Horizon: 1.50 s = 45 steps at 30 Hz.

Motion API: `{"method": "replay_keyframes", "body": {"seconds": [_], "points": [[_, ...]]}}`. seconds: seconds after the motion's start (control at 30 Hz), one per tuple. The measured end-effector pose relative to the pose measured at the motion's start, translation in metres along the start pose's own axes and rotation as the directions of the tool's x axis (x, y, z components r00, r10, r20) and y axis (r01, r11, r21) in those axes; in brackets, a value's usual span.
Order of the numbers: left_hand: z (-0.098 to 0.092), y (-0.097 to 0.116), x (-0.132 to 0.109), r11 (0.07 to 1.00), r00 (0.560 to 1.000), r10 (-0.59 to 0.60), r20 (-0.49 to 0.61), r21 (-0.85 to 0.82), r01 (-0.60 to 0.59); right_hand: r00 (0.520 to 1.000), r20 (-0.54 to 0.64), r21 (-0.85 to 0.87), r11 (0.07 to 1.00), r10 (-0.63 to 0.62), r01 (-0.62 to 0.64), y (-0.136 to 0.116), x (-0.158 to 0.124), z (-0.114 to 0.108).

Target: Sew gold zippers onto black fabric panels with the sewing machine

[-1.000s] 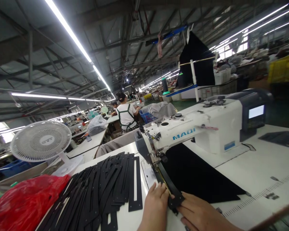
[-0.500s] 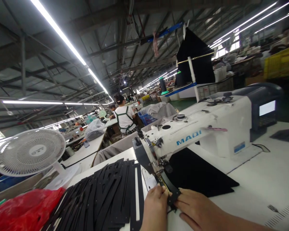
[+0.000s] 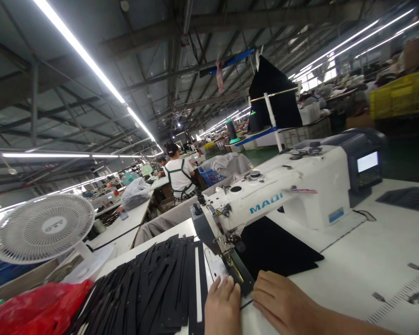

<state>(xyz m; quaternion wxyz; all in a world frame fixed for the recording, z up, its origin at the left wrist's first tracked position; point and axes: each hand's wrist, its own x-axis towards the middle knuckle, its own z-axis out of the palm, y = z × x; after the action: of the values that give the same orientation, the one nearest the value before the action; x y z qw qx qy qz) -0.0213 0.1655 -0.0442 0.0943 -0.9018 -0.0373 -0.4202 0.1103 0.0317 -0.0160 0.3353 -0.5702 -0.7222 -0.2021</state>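
Observation:
A black strip (image 3: 242, 275) lies under the needle area of a white sewing machine (image 3: 282, 188), with a narrow gold-coloured line, perhaps a guide, along it. My left hand (image 3: 224, 304) rests flat at the strip's near left side, fingers stretched forward. At the strip's right edge, my right hand (image 3: 282, 298) has its fingers bent and pressed together on the strip; its thumb is hidden. A large black fabric panel (image 3: 277, 246) spreads beneath the machine arm, just beyond my right hand.
Many black strips (image 3: 150, 284) lie in an overlapping row to the left. Beside them are a red plastic bag (image 3: 38, 307) and a white fan (image 3: 45, 228). Thread cones (image 3: 232, 131) stand behind the machine. A person (image 3: 179, 172) works farther off, facing away.
The strip's near end, raised and curved between my hands before, now lies flatter. My left fingers have moved back from the needle and spread out. The view has shifted slightly.

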Motion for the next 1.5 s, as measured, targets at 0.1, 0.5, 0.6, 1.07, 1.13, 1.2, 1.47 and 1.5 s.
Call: {"method": "replay_keyframes", "body": {"seconds": [0.1,0.5,0.6,1.07,1.13,1.2,1.47,1.5], "points": [[-0.011,0.004,0.01,0.998,0.997,0.047,0.065,0.026,-0.049,0.998,-0.065,-0.009,1.0,-0.009,0.009,0.001,0.001,-0.007],[0.011,-0.003,0.005,1.0,0.996,0.027,-0.08,-0.01,-0.028,0.994,0.11,0.016,0.999,0.027,-0.029,0.03,-0.006,0.047],[0.01,-0.009,0.009,0.999,0.999,0.045,-0.009,-0.017,-0.045,0.992,0.119,0.054,0.997,0.053,-0.059,0.034,0.0,0.047],[0.017,-0.025,0.013,0.979,0.973,-0.167,0.162,-0.091,0.183,0.989,0.146,0.201,0.978,0.028,-0.058,0.051,0.033,0.047],[0.017,-0.025,0.012,0.972,0.966,-0.192,0.171,-0.102,0.212,0.989,0.143,0.209,0.976,0.021,-0.051,0.05,0.034,0.043],[0.018,-0.025,0.011,0.967,0.962,-0.212,0.172,-0.106,0.232,0.99,0.138,0.203,0.978,0.015,-0.043,0.051,0.034,0.039],[0.021,-0.024,0.013,0.957,0.954,-0.249,0.168,-0.105,0.269,0.987,0.16,0.146,0.989,-0.019,-0.004,0.053,0.036,0.033],[0.02,-0.024,0.013,0.954,0.95,-0.26,0.174,-0.104,0.281,0.986,0.164,0.151,0.988,-0.012,-0.013,0.053,0.037,0.033]]}}
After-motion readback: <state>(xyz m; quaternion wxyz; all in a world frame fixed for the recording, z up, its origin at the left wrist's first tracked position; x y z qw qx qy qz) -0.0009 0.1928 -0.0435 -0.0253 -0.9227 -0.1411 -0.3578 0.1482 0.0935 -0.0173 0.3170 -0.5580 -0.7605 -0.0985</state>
